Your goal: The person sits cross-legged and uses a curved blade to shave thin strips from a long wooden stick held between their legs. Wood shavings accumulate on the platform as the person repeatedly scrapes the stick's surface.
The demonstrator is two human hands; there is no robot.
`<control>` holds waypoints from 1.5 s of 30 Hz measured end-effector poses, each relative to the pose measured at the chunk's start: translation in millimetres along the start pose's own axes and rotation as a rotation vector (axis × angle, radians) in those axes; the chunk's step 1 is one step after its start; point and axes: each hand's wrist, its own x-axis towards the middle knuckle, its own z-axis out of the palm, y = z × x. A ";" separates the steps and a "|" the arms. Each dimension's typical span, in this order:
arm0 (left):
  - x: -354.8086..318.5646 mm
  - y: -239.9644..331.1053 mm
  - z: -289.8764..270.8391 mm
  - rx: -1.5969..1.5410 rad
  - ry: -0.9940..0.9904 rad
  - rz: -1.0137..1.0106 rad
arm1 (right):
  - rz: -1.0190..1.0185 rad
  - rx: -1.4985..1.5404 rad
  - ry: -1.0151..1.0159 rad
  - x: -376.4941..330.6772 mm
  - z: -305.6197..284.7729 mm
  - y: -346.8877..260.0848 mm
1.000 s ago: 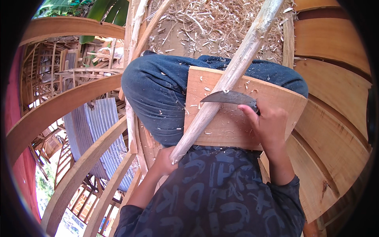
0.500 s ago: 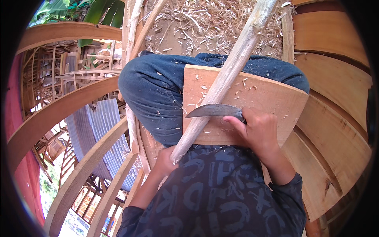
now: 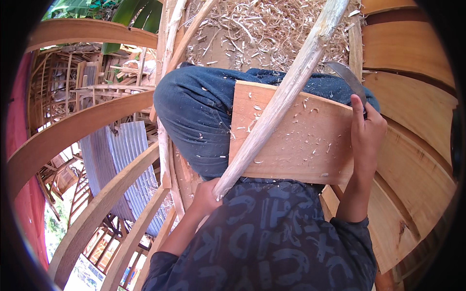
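A long peeled wooden pole (image 3: 272, 109) slants from my waist up and away to the right, across a flat wooden board (image 3: 306, 140) on my lap. My left hand (image 3: 206, 196) is closed round the pole's near end. Off to the right, past the board's right edge, my right hand (image 3: 366, 128) grips a curved knife (image 3: 347, 77). The knife's blade points up and to the left over my right knee, apart from the pole. Its handle is mostly hidden in my fingers. Small wood shavings lie on the board.
Curly shavings (image 3: 262, 31) cover the planks ahead of my crossed legs (image 3: 194, 116). Curved wooden ribs (image 3: 82, 121) rise on the left, with corrugated metal sheets (image 3: 128, 165) beyond them. Wide overlapping planks (image 3: 412, 140) form a wall on the right.
My right hand has swung the knife away from the pole, up and to the right, and the blade has turned upward. The left hand keeps its hold on the pole.
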 end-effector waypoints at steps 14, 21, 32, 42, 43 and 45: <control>-5.4 3.1 11.7 0.110 0.160 0.010 | -0.462 -0.121 -0.253 -50.9 21.6 -31.4; -5.7 4.4 15.0 0.113 0.200 -0.007 | -0.438 -0.142 -0.187 -38.0 16.8 -27.4; -4.3 -3.8 15.6 0.090 0.176 0.002 | -0.405 -0.129 -0.210 -43.1 23.9 -26.2; -4.2 -3.5 15.3 0.102 0.195 0.046 | -0.473 -0.101 -0.312 -60.8 29.3 -36.9; -4.7 -3.2 15.1 0.098 0.193 0.040 | -0.447 -0.109 -0.306 -54.5 27.7 -35.8; -2.8 -0.6 15.1 0.089 0.184 0.033 | -0.389 -0.128 -0.289 -46.7 25.2 -32.2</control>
